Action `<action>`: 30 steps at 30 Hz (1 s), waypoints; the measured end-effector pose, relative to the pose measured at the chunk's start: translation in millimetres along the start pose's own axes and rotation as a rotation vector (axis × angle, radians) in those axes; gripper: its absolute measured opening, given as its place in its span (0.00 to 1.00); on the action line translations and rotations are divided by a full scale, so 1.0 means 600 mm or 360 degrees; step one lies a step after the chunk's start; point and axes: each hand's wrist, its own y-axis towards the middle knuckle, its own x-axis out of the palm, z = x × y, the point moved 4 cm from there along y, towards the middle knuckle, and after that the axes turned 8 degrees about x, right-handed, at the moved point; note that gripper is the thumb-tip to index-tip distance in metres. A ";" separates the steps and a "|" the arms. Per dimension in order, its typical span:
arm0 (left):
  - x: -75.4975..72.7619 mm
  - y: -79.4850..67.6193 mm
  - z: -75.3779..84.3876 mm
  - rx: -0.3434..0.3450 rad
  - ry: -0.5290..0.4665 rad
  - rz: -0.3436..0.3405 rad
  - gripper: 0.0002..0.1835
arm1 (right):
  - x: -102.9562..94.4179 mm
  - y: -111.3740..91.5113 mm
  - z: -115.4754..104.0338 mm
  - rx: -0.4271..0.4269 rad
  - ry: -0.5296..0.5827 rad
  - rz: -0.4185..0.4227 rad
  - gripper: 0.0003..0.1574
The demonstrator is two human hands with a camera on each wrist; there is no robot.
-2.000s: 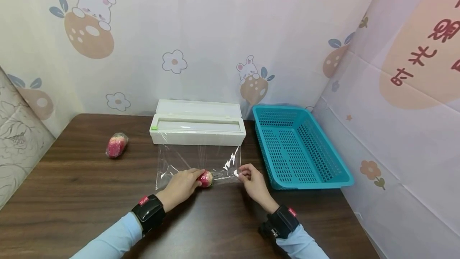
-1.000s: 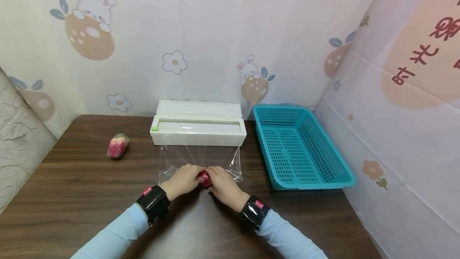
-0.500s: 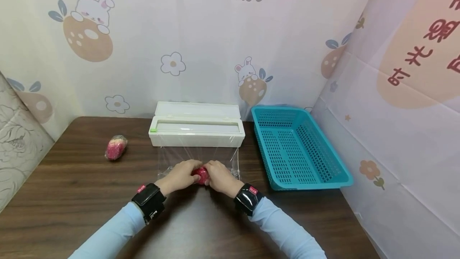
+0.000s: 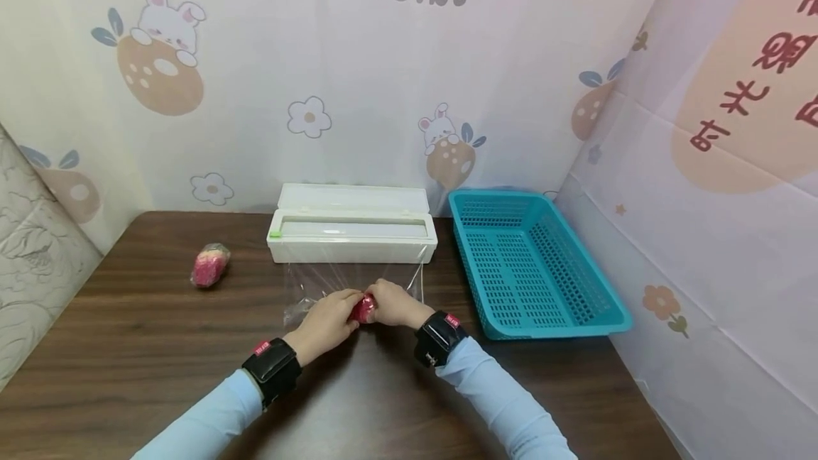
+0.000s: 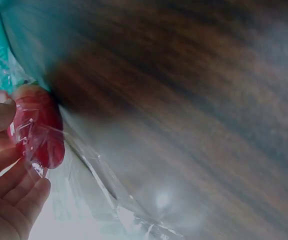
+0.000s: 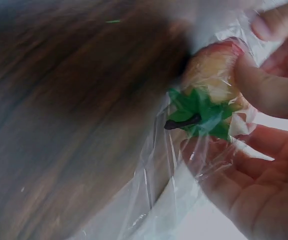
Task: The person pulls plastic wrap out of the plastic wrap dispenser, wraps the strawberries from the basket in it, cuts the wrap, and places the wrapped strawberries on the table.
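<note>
A red-and-yellow fruit (image 4: 364, 309) with green leaves and a dark stem lies wrapped in clear cling film (image 4: 303, 281) on the table. My left hand (image 4: 324, 325) holds one end, thumb and fingers around it. In the left wrist view the fruit (image 5: 40, 131) shows its red, lobed end under creased film. From the other side my right hand (image 4: 393, 304) grips the leafy end; the right wrist view shows thumb and fingers about the fruit (image 6: 213, 70) and film. That film runs back to a white cling film dispenser (image 4: 351, 251) with its lid up.
A second wrapped fruit (image 4: 210, 265), pink and cream, lies on the left of the dark wooden table (image 4: 160, 346). At the right stands a teal plastic basket (image 4: 543, 261). A printed curtain (image 4: 255, 55) hangs behind the table.
My right hand has left the film's right edge and come to the fruit, which it now holds with the left. Film now covers more of the fruit, and the sheet's front edge has drawn in.
</note>
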 end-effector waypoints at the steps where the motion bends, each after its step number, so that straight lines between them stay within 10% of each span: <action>1: 0.002 0.001 -0.002 0.0002 -0.0001 0.0004 0.24 | 0.000 0.002 0.002 0.0009 0.0039 -0.0031 0.24; 20: 0.027 0.024 -0.043 -0.0063 -0.0105 -0.0029 0.27 | 0.017 0.032 0.045 0.0223 0.0767 -0.0338 0.27; 30: 0.017 0.041 -0.048 -0.0056 -0.0034 -0.0137 0.25 | -0.011 -0.002 0.007 -0.0020 0.0008 0.0258 0.29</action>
